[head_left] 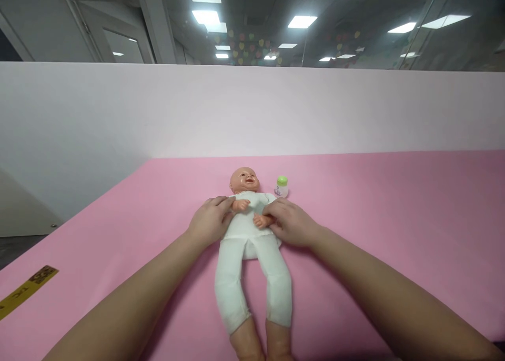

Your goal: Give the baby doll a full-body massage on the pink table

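A baby doll (pixel 245 216) with a white cloth body lies on its back on the pink tabletop (pixel 363 203), head away from me and legs toward me. My left hand (pixel 212 220) is closed around the doll's arm on the left side, near its small plastic hand. On the other side, my right hand (pixel 294 223) wraps the doll's other arm just behind the wrist. Both doll hands rest over its chest. Some of my fingertips are hidden behind the doll's arms. Just beyond my right hand stands a small jar (pixel 281 186) with a green lid.
A white partition (pixel 252 111) rises along the table's far edge, with glass above it. At the front left, a yellow strip (pixel 27 291) with a printed code is stuck to the tabletop. The table's left edge slants away toward the partition.
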A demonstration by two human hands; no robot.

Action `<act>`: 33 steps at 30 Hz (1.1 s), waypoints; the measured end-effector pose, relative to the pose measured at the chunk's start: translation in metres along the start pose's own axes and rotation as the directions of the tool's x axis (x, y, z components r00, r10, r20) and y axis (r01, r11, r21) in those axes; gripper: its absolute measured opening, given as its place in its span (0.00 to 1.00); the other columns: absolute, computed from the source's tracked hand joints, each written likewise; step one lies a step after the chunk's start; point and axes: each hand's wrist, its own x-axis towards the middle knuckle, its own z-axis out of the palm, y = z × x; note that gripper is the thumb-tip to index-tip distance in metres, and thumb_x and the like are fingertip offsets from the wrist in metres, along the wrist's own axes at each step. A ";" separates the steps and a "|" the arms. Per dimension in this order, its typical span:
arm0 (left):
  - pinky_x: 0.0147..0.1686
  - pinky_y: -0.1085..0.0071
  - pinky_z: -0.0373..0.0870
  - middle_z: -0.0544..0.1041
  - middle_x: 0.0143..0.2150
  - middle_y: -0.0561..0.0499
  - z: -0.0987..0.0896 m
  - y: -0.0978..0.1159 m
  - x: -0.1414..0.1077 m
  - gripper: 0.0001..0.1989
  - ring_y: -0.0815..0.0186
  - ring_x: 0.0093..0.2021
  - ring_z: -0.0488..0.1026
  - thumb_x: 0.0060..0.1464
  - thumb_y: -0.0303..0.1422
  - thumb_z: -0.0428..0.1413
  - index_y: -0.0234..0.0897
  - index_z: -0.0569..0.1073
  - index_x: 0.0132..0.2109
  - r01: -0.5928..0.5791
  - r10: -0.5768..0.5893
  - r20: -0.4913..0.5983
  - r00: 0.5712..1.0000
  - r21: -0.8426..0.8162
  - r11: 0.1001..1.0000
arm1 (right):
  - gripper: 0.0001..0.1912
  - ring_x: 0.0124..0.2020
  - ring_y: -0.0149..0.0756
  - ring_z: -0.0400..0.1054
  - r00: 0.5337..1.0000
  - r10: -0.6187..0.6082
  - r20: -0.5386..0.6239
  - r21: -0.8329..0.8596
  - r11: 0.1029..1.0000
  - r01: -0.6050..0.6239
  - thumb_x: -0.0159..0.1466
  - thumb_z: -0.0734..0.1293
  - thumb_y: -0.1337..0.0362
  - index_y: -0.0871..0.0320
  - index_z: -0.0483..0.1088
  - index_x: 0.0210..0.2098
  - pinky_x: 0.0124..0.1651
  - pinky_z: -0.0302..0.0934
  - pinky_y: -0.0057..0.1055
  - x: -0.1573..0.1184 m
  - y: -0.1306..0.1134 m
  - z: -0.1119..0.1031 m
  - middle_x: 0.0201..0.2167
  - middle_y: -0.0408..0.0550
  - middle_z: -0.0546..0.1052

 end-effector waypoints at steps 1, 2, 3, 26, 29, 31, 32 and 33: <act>0.60 0.55 0.67 0.81 0.54 0.44 -0.001 -0.003 0.001 0.20 0.45 0.57 0.74 0.56 0.38 0.66 0.50 0.81 0.56 0.057 -0.061 -0.054 0.997 -0.080 0.995 | 0.06 0.42 0.43 0.72 0.997 0.057 -0.057 0.061 0.997 -0.053 0.68 0.71 0.68 0.53 0.75 0.44 0.48 0.67 0.40 -0.001 0.004 0.000 0.40 0.47 0.80; 0.56 0.57 0.69 0.82 0.51 0.44 -0.003 -0.008 0.002 0.18 0.47 0.54 0.75 0.56 0.39 0.67 0.49 0.81 0.54 0.109 -0.124 -0.104 0.987 -0.144 0.984 | 0.10 0.43 0.43 0.73 0.984 0.126 -0.128 0.141 0.984 -0.108 0.68 0.72 0.66 0.52 0.75 0.48 0.48 0.68 0.40 -0.001 0.010 -0.001 0.43 0.47 0.81; 0.52 0.60 0.70 0.82 0.49 0.45 -0.004 -0.014 0.004 0.16 0.48 0.51 0.77 0.57 0.39 0.66 0.48 0.81 0.52 0.160 -0.190 -0.148 0.971 -0.192 0.968 | 0.13 0.45 0.43 0.74 0.956 0.209 -0.207 0.236 0.959 -0.159 0.68 0.72 0.64 0.51 0.74 0.52 0.49 0.69 0.40 -0.002 0.017 -0.001 0.47 0.48 0.81; 0.48 0.58 0.80 0.81 0.46 0.41 -0.007 -0.073 0.026 0.14 0.54 0.45 0.82 0.59 0.36 0.63 0.36 0.74 0.48 0.465 -0.728 -0.078 0.681 -0.722 0.513 | 0.30 0.40 0.40 0.79 0.429 0.887 -0.170 0.796 0.380 -0.471 0.60 0.78 0.64 0.52 0.68 0.60 0.38 0.79 0.35 -0.011 0.110 -0.002 0.53 0.53 0.81; 0.47 0.60 0.76 0.82 0.46 0.43 -0.008 -0.056 0.017 0.15 0.52 0.47 0.79 0.58 0.42 0.64 0.39 0.77 0.47 0.380 -0.525 -0.265 0.809 -0.445 0.811 | 0.34 0.45 0.42 0.79 0.613 0.668 -0.422 0.615 0.708 -0.348 0.62 0.77 0.63 0.49 0.66 0.65 0.47 0.77 0.38 -0.008 0.078 -0.005 0.56 0.51 0.80; 0.50 0.59 0.73 0.82 0.48 0.44 -0.008 -0.040 0.011 0.15 0.49 0.50 0.78 0.58 0.42 0.65 0.43 0.79 0.50 0.283 -0.345 -0.300 0.889 -0.231 0.931 | 0.29 0.48 0.44 0.78 0.763 0.450 -0.464 0.423 0.869 -0.255 0.64 0.74 0.65 0.48 0.69 0.63 0.49 0.75 0.39 -0.006 0.051 -0.004 0.56 0.49 0.80; 0.52 0.58 0.72 0.82 0.49 0.45 -0.007 -0.033 0.008 0.16 0.48 0.51 0.77 0.59 0.42 0.64 0.45 0.79 0.52 0.224 -0.252 -0.288 0.924 -0.126 0.966 | 0.25 0.49 0.45 0.77 0.844 0.329 -0.425 0.313 0.927 -0.204 0.66 0.73 0.67 0.48 0.71 0.61 0.52 0.73 0.41 -0.005 0.038 -0.003 0.55 0.48 0.80; 0.54 0.56 0.71 0.82 0.51 0.44 -0.006 -0.027 0.005 0.17 0.47 0.52 0.76 0.60 0.42 0.64 0.46 0.79 0.55 0.156 -0.156 -0.260 0.953 -0.018 0.988 | 0.21 0.50 0.46 0.76 0.910 0.200 -0.363 0.192 0.972 -0.137 0.66 0.71 0.68 0.49 0.73 0.58 0.54 0.71 0.43 -0.004 0.026 -0.002 0.53 0.48 0.81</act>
